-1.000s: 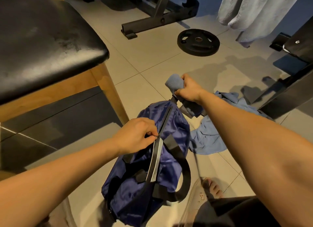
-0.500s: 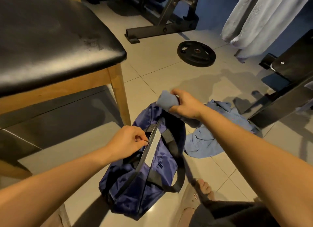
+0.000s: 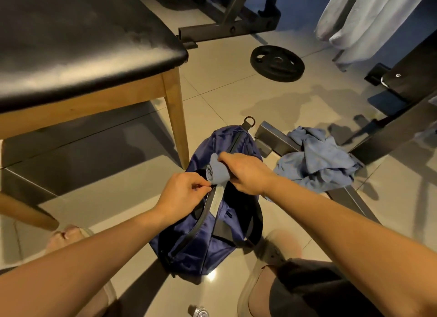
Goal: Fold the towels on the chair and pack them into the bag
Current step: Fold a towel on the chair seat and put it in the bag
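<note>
- My right hand [image 3: 246, 172] has its fingers curled over a rolled towel [image 3: 216, 173], light blue, and grips it firmly from above.
- The rolled towel sits right at the mouth of the bag [image 3: 201, 243], over the dark gap of the opening. Its lower end touches the grey strip [image 3: 216, 202] along the zip line.
- My left hand [image 3: 182, 193] pinches the edge of the opening between thumb and fingertips, just beside the towel. I cannot tell whether it has the zip pull or only the fabric.
- The bag is navy and lies lengthwise on the tiled floor [image 3: 236, 99], its far end pointing away from me with a D-ring [image 3: 249, 122] sticking up there.
- A black strap [image 3: 256, 222] loops over the bag's right side.
- The chair [image 3: 71, 56], with a black padded seat on a wooden frame, stands to the left. Its front leg [image 3: 176, 122] comes down just beside the bag's far left corner.
- No towels show on the part of the seat I can see.
- A crumpled towel [image 3: 316, 160], also blue, lies in a heap on the floor to the right of the bag, partly draped over a metal bar [image 3: 274, 139].
- Farther off I see a black weight plate [image 3: 277, 63] flat on the tiles, a dark bench frame [image 3: 236, 16] behind it, and a pale grey cloth [image 3: 369, 16] hanging at the top right.
</note>
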`<move>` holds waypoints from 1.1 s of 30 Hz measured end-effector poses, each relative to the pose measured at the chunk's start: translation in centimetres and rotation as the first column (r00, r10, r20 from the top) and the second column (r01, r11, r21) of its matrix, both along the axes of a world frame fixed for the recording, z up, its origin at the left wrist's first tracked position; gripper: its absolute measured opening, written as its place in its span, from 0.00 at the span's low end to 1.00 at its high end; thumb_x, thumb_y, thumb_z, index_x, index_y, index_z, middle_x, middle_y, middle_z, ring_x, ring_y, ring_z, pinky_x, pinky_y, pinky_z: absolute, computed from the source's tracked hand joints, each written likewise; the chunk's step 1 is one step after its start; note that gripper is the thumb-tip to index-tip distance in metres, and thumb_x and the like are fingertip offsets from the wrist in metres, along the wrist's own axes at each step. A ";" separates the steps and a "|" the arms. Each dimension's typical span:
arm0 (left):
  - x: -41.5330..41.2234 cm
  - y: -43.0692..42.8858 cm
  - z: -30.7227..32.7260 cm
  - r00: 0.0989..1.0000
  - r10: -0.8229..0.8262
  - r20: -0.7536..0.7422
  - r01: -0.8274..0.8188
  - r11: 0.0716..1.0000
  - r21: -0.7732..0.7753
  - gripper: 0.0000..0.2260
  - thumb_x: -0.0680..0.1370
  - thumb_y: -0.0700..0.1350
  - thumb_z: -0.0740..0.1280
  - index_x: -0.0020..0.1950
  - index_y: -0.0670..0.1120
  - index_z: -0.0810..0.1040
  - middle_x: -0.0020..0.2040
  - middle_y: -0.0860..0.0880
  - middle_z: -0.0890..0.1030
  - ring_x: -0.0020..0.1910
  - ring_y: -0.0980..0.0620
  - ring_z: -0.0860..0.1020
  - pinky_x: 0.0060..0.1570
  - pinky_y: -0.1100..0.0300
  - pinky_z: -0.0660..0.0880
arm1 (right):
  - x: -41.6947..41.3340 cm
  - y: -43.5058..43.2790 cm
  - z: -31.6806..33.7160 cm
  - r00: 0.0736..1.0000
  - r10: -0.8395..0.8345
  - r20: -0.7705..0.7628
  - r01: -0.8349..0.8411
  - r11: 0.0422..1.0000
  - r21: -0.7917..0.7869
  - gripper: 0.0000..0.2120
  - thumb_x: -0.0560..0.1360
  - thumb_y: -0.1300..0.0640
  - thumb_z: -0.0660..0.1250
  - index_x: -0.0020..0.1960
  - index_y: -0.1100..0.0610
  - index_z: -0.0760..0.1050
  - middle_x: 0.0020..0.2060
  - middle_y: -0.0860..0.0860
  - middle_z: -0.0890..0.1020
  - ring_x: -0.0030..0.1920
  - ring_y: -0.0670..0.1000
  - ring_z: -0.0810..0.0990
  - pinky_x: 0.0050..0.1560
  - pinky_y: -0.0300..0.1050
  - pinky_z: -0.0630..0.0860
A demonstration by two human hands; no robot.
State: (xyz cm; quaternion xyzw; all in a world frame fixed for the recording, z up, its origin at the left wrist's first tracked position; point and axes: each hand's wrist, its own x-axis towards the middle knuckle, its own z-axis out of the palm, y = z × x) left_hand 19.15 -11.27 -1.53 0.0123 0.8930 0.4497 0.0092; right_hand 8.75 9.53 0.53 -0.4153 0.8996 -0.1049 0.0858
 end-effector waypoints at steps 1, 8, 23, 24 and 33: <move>0.2 0.1 0.0 1.000 0.005 0.003 -0.005 1.000 0.010 0.04 0.77 0.43 0.74 0.50 0.48 0.89 0.43 0.57 0.86 0.42 0.58 0.83 0.49 0.57 0.80 | 0.1 0.1 -0.3 1.000 0.008 -0.030 -0.009 1.000 -0.007 0.20 0.75 0.58 0.69 0.61 0.51 0.63 0.46 0.55 0.77 0.43 0.57 0.74 0.38 0.56 0.73; 0.3 0.3 0.4 0.995 0.043 0.095 -0.050 0.996 0.072 0.03 0.77 0.43 0.75 0.48 0.50 0.89 0.40 0.55 0.86 0.40 0.57 0.83 0.46 0.60 0.80 | -0.1 1.4 -0.9 0.997 -0.070 -0.016 0.069 0.996 -0.061 0.18 0.75 0.58 0.68 0.61 0.54 0.66 0.46 0.56 0.77 0.43 0.58 0.74 0.38 0.55 0.71; 3.7 -2.3 3.1 0.871 -0.323 0.371 0.346 0.938 0.005 0.04 0.76 0.42 0.75 0.45 0.50 0.89 0.38 0.55 0.86 0.37 0.58 0.83 0.43 0.64 0.79 | -3.4 3.2 -0.1 0.885 -0.320 0.339 0.371 0.924 -0.096 0.17 0.74 0.55 0.75 0.51 0.54 0.67 0.41 0.48 0.72 0.45 0.55 0.72 0.43 0.48 0.64; 4.1 -2.4 3.2 0.845 -0.349 0.406 0.378 0.926 0.008 0.05 0.76 0.42 0.74 0.42 0.49 0.88 0.36 0.54 0.85 0.36 0.57 0.82 0.41 0.63 0.78 | -3.4 3.3 -0.1 0.887 -0.319 0.333 0.367 0.926 -0.091 0.17 0.75 0.55 0.75 0.52 0.54 0.67 0.42 0.50 0.72 0.45 0.57 0.73 0.43 0.48 0.65; 4.5 -2.1 3.1 0.854 -0.353 0.381 0.404 0.913 -0.060 0.06 0.75 0.42 0.74 0.42 0.52 0.88 0.33 0.60 0.84 0.35 0.60 0.81 0.38 0.69 0.73 | -1.6 2.4 0.9 0.541 -0.522 0.660 0.787 0.590 -0.178 0.18 0.75 0.55 0.75 0.60 0.60 0.74 0.51 0.55 0.80 0.46 0.52 0.79 0.41 0.48 0.75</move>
